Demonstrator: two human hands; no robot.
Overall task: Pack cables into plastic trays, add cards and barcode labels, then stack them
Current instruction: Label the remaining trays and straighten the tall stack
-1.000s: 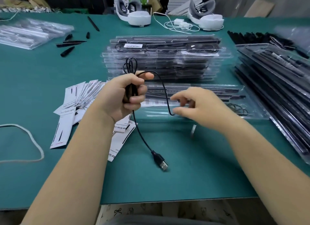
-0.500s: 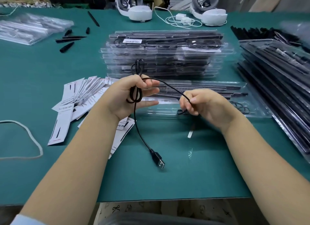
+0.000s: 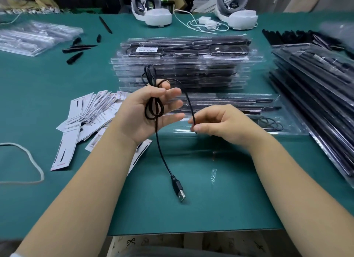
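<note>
Left hand (image 3: 151, 113) has opened since a moment ago, cable (image 3: 154, 111) loops draped across its palm; right hand (image 3: 216, 122) pinches the strand; coiling unfinished

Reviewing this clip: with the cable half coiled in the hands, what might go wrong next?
1. The coil lies over the left hand, whose fingers look straight, so the loops may slip off and unwind.
2. The USB plug hangs free near the table and could drag or catch.
3. The right hand pinches only one strand, so a tug might tangle the loops.
</note>
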